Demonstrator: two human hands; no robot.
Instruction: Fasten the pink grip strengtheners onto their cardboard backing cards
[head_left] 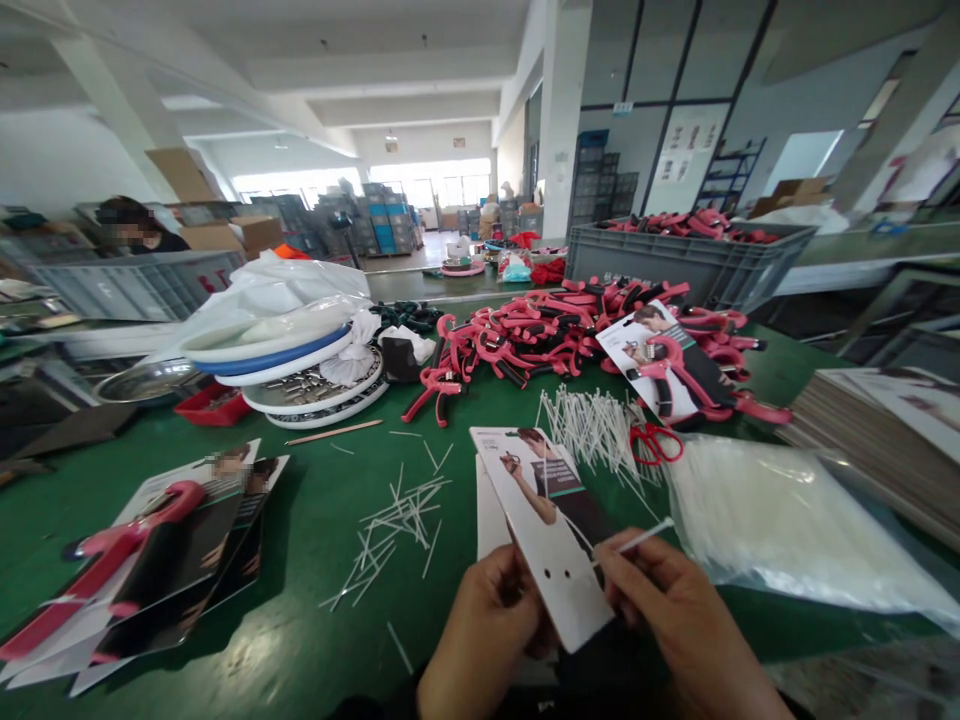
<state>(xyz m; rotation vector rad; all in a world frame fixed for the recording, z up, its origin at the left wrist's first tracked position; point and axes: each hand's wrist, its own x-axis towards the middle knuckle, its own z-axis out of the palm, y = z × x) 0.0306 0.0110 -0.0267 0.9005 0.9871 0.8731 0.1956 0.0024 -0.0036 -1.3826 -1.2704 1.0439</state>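
Note:
In front of me my left hand (487,625) is closed on the left edge of a printed backing card (540,520), held tilted. The card has a picture at its top and punched holes lower down. At its right side my right hand (660,600) pinches a white cable tie (637,538), whose thin tail runs along the card face. Another white card (489,500) shows behind the first. Beyond them lies a heap of pink and black pliers (525,335), with one pair on a card (660,365). Loose cable ties (592,425) lie beside red-handled scissors (656,443).
Carded pliers (150,560) are stacked at left. Cut tie ends (405,520) litter the green table. A bag of cable ties (795,520) and stacked cards (877,440) lie right. Behind stand a grey crate (690,262) and stacked trays (300,375). A person (139,225) is far left.

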